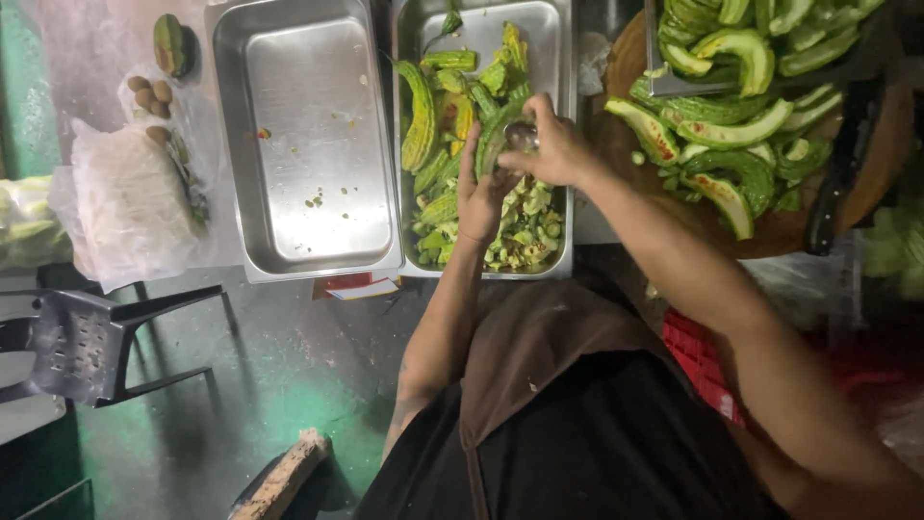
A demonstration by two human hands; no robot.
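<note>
Nearest the camera hangs a brown apron over dark clothing (568, 385), and beside the right forearm a red ribbed plastic crate (707, 361) shows at the counter's edge. Moving up, the left hand (478, 193) cradles a halved green bitter gourd (493, 137) over the right-hand steel tray (560, 144), its grip wrapped loosely around the piece, fingers partly extended; the right hand (556, 146) pinches a shiny metal spoon (521, 135) tight and digs into the gourd's hollow. Here is the risk, as I judge it: the spoon bowl sits right against the left fingers, so a slip on the wet skin could jab them, or the gourd half could snap and drop. Scooped pale seeds and pith (525, 226) pile in the tray's near end beside whole ridged gourds (423, 116), and more scrapings could spill over the rim onto the green floor (260, 385). Under the trays' near edge pokes a flat red-and-white packet (351, 286), too small to make out further. Left of it lies the empty steel tray (308, 144), then a crumpled clear plastic bag of white contents (125, 207) and small brown round fruits (152, 93). Farther right, cleaned gourd halves (731, 144) heap on a round wooden board (626, 58), with a dark-handled knife (835, 183) lying close to the pile's edge.
</note>
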